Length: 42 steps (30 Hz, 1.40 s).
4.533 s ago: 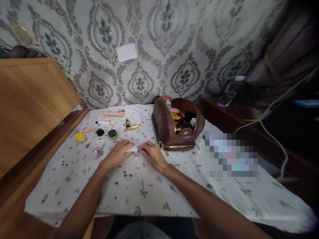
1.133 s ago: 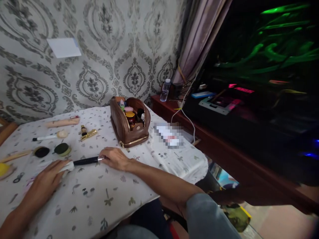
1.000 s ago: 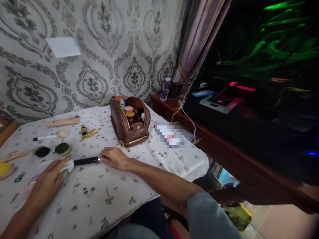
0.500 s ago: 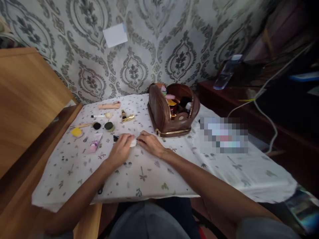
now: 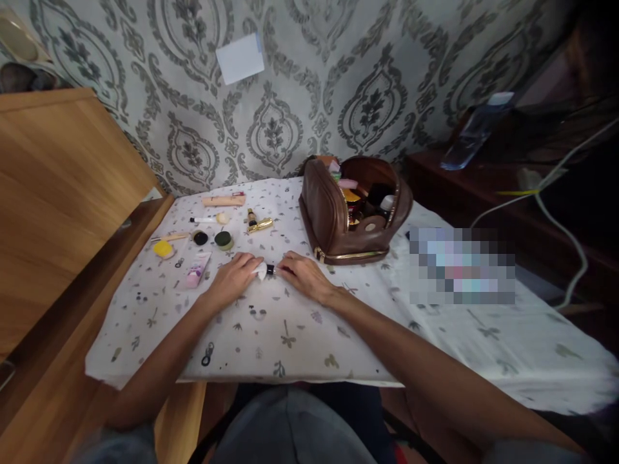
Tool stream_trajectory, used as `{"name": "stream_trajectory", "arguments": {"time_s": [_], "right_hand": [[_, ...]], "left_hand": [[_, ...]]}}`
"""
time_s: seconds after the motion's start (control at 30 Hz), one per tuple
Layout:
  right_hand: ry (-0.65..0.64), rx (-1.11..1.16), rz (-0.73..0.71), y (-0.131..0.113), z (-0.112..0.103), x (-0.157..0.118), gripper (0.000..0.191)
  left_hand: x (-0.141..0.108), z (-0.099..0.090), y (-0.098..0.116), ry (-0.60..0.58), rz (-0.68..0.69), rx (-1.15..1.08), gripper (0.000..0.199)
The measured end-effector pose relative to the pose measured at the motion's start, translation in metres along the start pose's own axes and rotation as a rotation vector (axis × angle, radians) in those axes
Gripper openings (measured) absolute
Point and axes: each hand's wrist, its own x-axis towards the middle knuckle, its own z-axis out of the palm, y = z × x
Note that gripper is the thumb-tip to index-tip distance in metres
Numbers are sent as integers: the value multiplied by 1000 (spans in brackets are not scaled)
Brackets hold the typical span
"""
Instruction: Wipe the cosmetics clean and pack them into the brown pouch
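My left hand is closed around a small black-and-white tube, seemingly with some white tissue at it. The tube's black end points right, towards my right hand. The bunched fingertips of that hand are at this black end and appear to pinch it; the exact contact is too small to make out. Left of my hands lies a pink-and-white squeeze tube. Just beyond them are a dark green round jar, a black-topped pot and a gold tube beside a small bottle.
An unzipped brown cosmetic bag full of items stands beyond my right hand. Further left lie a yellow sponge, a white-handled brush and a peach tube. A pixelated object is on the right. Patterned cloth covers the table.
The small tube has been turned: its black end stuck out left of my left hand before and now points right. The whole view has shifted slightly.
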Motion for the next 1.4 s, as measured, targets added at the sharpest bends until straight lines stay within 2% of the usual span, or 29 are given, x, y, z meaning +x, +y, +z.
{"name": "stream_trajectory", "arguments": {"time_s": [0.1, 0.2, 0.4, 0.53, 0.63, 0.73, 0.83, 1.03, 1.1, 1.17, 1.3, 1.4], "right_hand": [[-4, 4, 4, -1, -1, 0, 19], [-1, 12, -5, 0, -1, 0, 19], [11, 25, -12, 1, 1, -1, 21], [19, 8, -13, 0, 3, -2, 18], [16, 19, -11, -3, 3, -3, 24], [22, 54, -9, -4, 3, -3, 15], [37, 69, -15, -2, 4, -3, 9], [37, 63, -37, -2, 3, -2, 15], [27, 52, -38, -3, 3, -3, 16], [19, 38, -41, -4, 2, -3, 16], [10, -23, -38, -5, 3, -4, 16], [-4, -56, -47, -6, 2, -3, 17]], "left_hand": [[-5, 0, -16, 0, -58, -136, 39], [-9, 0, -29, 30, -56, -262, 40], [-15, 3, -40, 98, -109, -370, 41], [-17, 6, -40, 151, -129, -328, 45], [-17, 7, -39, 164, -118, -293, 48], [-16, 9, -36, 196, -118, -275, 46], [-14, 15, -32, 252, -177, -216, 42], [-14, 16, -21, 287, -264, -30, 39], [-15, 14, -12, 322, -230, -1, 41], [-15, 12, 0, 337, -126, -19, 42], [-11, 15, 25, 209, 134, 0, 43], [-5, 15, 33, 126, 163, 103, 43]]}}
